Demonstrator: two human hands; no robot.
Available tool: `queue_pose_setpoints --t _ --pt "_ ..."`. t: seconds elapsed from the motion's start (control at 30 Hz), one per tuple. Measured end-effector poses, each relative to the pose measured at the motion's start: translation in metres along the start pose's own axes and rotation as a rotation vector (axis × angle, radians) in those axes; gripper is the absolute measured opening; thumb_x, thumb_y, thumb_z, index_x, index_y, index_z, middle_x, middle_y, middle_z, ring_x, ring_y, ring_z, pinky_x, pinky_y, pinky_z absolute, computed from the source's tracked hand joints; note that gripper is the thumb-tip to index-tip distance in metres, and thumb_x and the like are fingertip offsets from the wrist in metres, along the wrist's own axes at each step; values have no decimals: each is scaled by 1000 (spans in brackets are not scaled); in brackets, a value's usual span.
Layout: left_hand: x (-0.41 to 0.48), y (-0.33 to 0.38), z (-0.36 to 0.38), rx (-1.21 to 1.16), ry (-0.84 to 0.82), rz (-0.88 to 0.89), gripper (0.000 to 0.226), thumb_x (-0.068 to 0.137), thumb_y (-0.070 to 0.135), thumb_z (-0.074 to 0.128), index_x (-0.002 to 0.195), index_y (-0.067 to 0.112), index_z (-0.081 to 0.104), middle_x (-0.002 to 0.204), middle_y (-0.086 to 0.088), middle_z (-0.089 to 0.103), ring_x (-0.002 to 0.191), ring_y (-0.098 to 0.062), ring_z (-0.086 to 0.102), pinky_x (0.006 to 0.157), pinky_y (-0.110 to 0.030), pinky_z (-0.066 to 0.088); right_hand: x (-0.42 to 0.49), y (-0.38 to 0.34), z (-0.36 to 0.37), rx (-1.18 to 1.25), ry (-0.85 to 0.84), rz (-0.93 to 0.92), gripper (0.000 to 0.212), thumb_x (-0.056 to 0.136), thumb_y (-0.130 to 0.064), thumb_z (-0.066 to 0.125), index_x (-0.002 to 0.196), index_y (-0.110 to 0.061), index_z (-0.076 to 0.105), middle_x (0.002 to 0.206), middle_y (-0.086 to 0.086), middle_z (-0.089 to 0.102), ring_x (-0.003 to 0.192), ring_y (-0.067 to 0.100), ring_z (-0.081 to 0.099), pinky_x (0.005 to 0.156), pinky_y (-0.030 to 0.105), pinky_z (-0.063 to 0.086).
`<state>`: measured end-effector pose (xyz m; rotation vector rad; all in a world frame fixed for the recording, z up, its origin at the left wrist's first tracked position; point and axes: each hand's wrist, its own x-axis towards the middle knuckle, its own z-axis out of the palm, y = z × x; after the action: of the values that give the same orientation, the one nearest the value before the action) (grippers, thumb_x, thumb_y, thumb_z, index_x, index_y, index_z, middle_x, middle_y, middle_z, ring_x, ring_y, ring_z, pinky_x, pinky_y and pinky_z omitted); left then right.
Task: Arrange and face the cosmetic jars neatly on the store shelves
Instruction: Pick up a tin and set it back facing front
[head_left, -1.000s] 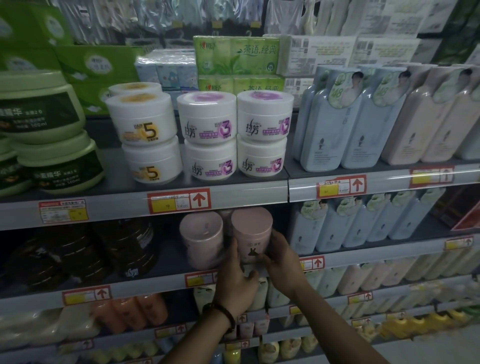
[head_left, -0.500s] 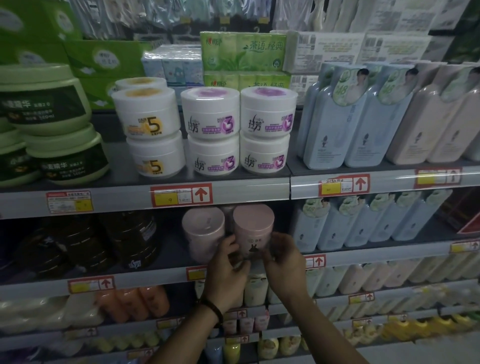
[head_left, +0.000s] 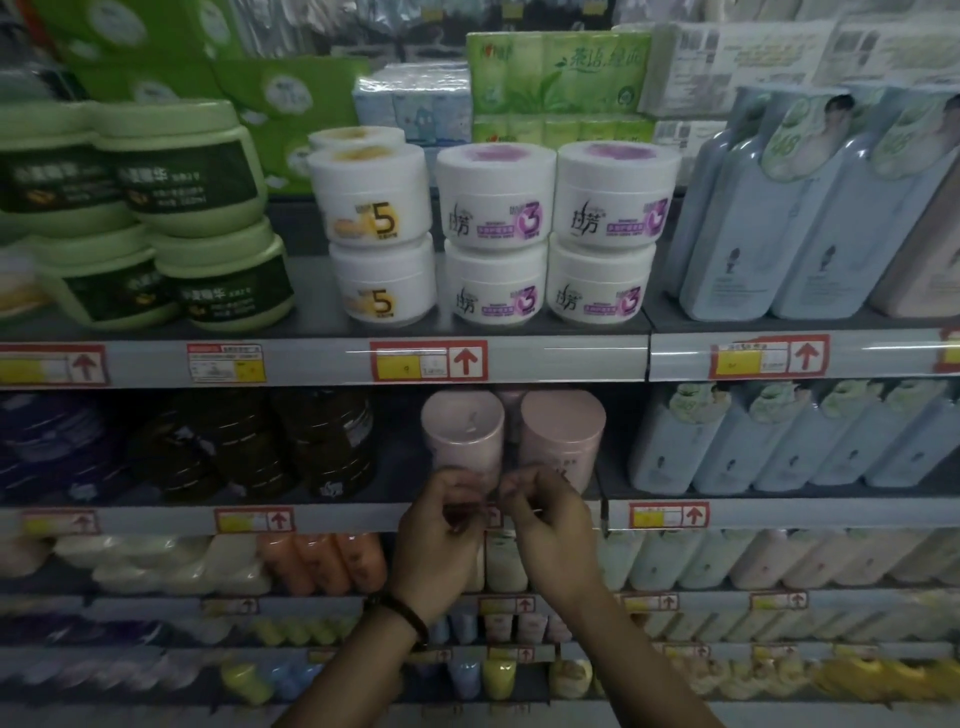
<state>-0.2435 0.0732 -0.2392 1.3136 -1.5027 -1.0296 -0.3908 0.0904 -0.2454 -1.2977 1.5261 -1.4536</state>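
Jars being faced: left pink jar (head_left: 462, 431) and right pink jar (head_left: 563, 431), side by side and nearly touching at the front of the second shelf (head_left: 363, 519), centre of scene. Low in front of their bases are the left hand (head_left: 441, 530) and right hand (head_left: 550, 525), fingers curled. Blur hides the contact, so cannot tell if they grip a jar or hold nothing. Right pink jar shows faint print facing out; left one's front looks plain and likely needs a turn. Best approach, my guess: pinch low on the body, twist in place without lifting, stop with label dead front, both flush to the shelf edge. Jars are smooth cylinders in matte pastel plastic with flat wide lids, probably light and a bit slippery. White jars (head_left: 493, 208) above, stacked two high with labels front, make a good reference.
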Motion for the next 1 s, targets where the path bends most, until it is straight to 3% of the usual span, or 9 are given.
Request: queue_pose_setpoints --t 0.27,0.37,0.53,0.7,0.8,0.9,1.0 --pt "-5 -6 -57 -14 10 -6 37 94 0 70 114 32 66 105 20 74 102 1 70 91 -35 60 -13 -21 55 48 -84 -16 18 101 -7 67 92 -21 73 90 -3 78 90 17 74 84 44 61" --pt "-7 -12 -85 5 12 -11 37 94 2 70 115 32 64 106 21 73 103 2 69 92 -34 59 -20 -30 80 39 -108 -30 17 101 -5 68 95 -20 73 92 -5 77 90 14 74 82 36 59" --pt "-11 -25 -135 9 36 -29 35 95 2 71 115 30 64 103 15 74 100 7 67 84 -18 54 -31 -46 127 47 -142 -25 8 98 -15 69 97 -22 73 92 -6 77 91 12 73 82 35 60" --pt "-16 -37 -182 -16 44 -43 32 95 2 69 115 27 65 98 19 75 97 8 67 79 -11 51 -45 -59 174 61 -162 6 17 100 -3 69 99 -20 74 93 -5 78 90 12 74 81 31 59" --pt "-17 -48 -210 -22 50 -57 30 96 2 69 114 26 65 100 12 76 97 6 68 77 -12 52 -51 -65 199 43 -157 18 19 100 -4 70 98 -22 75 93 -6 79 91 12 75 83 35 61" --pt "-17 -57 -234 -34 45 -70 29 95 4 70 113 27 66 105 10 75 100 6 67 84 -14 54 -56 -67 221 26 -150 18 18 99 -6 70 99 -22 76 94 -5 79 91 12 75 84 37 61" --pt "-13 -66 -255 -17 48 -54 30 95 7 72 115 30 66 106 14 76 103 3 68 88 -17 54 -60 -70 239 9 -126 23 15 100 -7 71 100 -22 75 93 -8 78 89 9 73 78 26 57"
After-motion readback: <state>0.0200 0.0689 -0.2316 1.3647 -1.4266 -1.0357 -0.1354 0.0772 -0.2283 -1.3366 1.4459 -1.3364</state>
